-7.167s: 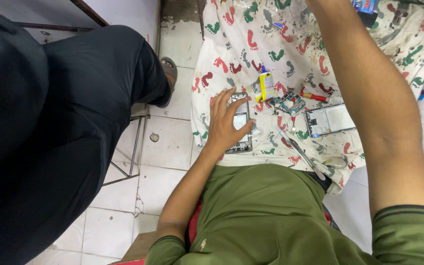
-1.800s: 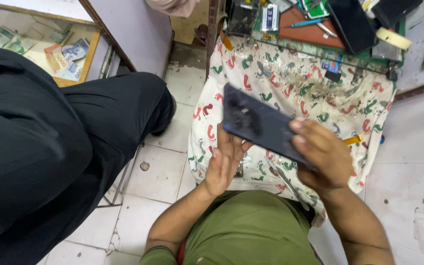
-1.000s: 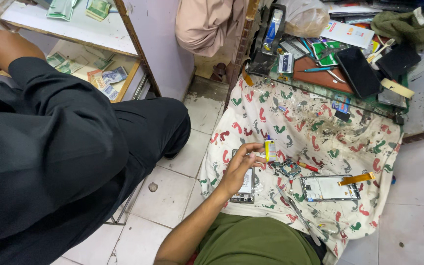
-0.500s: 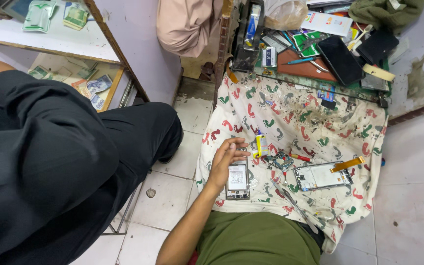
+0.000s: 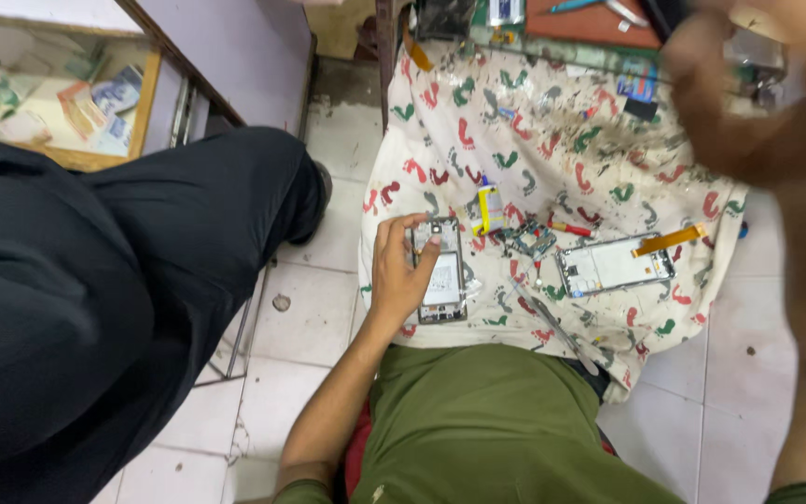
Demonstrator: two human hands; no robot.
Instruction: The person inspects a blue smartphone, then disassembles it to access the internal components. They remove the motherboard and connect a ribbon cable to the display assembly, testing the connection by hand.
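head camera, looking down: my left hand [image 5: 400, 271] rests on a patterned cloth [image 5: 562, 121] spread over my lap, fingers curled around the left edge of an opened phone body [image 5: 441, 271] and holding it flat, thumb on its top corner. the phone body lies at the cloth's left side, its insides showing. just to its right stands a small yellow-capped bottle [image 5: 489, 207], then a small circuit part [image 5: 534, 243] and a red-handled tool [image 5: 566, 227]. further right on the cloth lies a second phone frame [image 5: 613, 265] with an orange ribbon strip [image 5: 669, 240] at its upper corner, and a pair of tweezers [image 5: 557, 322] lies near my green shirt. my right hand [image 5: 748, 103] is raised close to the lens at upper right, badly blurred; i cannot tell whether its fingers are open or closed. a person in dark trousers [image 5: 142, 280] sits to my left, over the tiled floor [image 5: 300, 327].
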